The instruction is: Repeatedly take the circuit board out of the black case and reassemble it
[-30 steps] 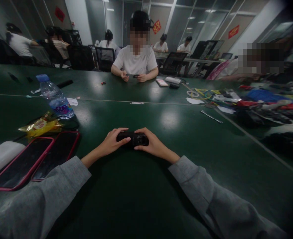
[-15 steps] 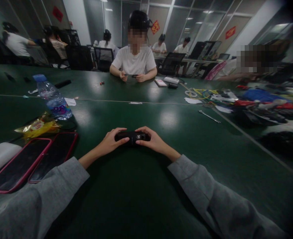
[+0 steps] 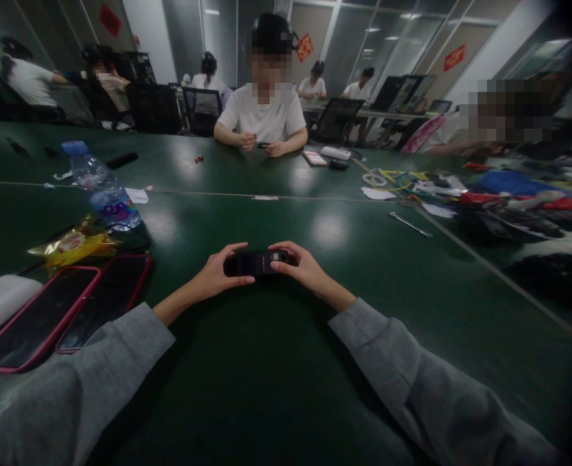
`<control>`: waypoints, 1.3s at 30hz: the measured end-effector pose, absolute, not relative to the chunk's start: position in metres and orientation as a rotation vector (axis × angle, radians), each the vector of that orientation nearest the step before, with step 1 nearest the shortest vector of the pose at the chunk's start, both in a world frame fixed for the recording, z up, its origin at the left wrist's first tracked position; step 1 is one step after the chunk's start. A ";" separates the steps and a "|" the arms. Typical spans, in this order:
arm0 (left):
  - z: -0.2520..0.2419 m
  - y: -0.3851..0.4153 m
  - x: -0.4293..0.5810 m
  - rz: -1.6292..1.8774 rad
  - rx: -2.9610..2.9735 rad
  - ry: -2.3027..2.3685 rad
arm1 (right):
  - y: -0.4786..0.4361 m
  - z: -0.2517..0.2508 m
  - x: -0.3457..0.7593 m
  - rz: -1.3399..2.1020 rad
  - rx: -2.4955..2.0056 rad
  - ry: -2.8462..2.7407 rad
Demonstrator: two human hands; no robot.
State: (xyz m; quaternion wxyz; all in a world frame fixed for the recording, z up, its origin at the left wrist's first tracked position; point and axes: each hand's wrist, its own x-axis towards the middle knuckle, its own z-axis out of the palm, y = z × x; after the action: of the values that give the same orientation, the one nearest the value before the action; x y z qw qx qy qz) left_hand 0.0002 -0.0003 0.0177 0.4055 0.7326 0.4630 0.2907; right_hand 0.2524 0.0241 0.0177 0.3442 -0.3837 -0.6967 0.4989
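Between my hands, above the green table (image 3: 266,362), is a small black oblong device (image 3: 257,264) with a dark bluish screen and a small white square mark on its face. My left hand (image 3: 217,268) is closed round its left end, thumb along the near edge and fingers at the far edge. Gripping the right end, my right hand (image 3: 303,265) has its thumb on the device's face beside the white mark and its fingers at the far edge. The exact kind of device cannot be made out.
To the left are two red-edged phones (image 3: 38,317), a yellow packet (image 3: 75,243) and a plastic bottle (image 3: 104,188). A wrench (image 3: 409,224) and a heap of cables (image 3: 402,181) lie to the right. Opposite sits a person (image 3: 261,116) holding small dark parts.
The device has tilted so its screen shows more. My right thumb has moved up from the near edge onto its face. The person opposite has raised one hand slightly.
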 end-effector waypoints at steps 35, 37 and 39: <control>0.018 0.002 0.006 0.791 1.803 1.226 | 0.017 0.010 0.248 0.610 -0.980 -2.113; 0.016 0.003 0.006 0.804 1.812 1.229 | 0.018 0.009 0.248 0.644 -0.981 -2.106; 0.013 0.004 0.005 0.813 1.805 1.233 | 0.018 0.008 0.248 0.675 -0.989 -2.107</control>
State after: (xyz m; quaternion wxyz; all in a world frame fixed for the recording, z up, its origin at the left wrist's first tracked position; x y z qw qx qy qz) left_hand 0.0051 0.0038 0.0135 0.3934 0.7115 0.4860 0.3205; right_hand 0.2484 0.0184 0.0079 0.3516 -0.3819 -0.8140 0.2606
